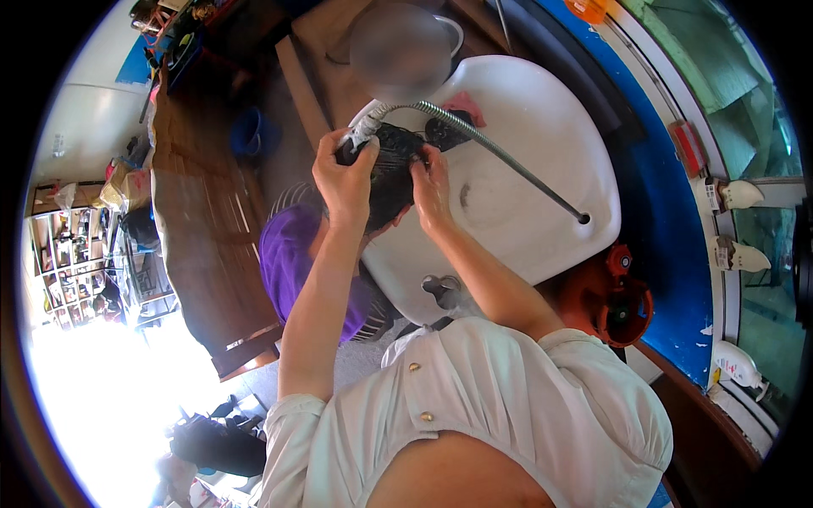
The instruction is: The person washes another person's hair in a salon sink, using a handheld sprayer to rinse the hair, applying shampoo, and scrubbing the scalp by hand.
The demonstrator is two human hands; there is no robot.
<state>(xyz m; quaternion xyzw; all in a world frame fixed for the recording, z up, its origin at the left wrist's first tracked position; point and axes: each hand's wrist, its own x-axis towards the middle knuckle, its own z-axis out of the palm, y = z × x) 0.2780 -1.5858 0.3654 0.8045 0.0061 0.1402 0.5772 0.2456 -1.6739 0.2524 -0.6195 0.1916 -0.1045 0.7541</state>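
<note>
A person in a purple top [286,254] leans over a white wash basin [542,110], dark wet hair [391,173] between my hands. My left hand [345,173] is closed around a shower head [366,125], held right against the hair; its far side is partly covered by my fingers. From it a ribbed metal hose [500,151] arches across to a hole in the basin's right rim. My right hand [432,188] has its fingers curled into the hair on the other side, thumb and fingertips pressed on the strands.
A pink cloth [461,108] and a dark object lie at the basin's far side. An orange-red gas cylinder [622,309] stands to its right. A brown wooden panel [207,195] rises on the left, near a blue bucket [248,131]. A pump bottle [738,364] sits on the right ledge.
</note>
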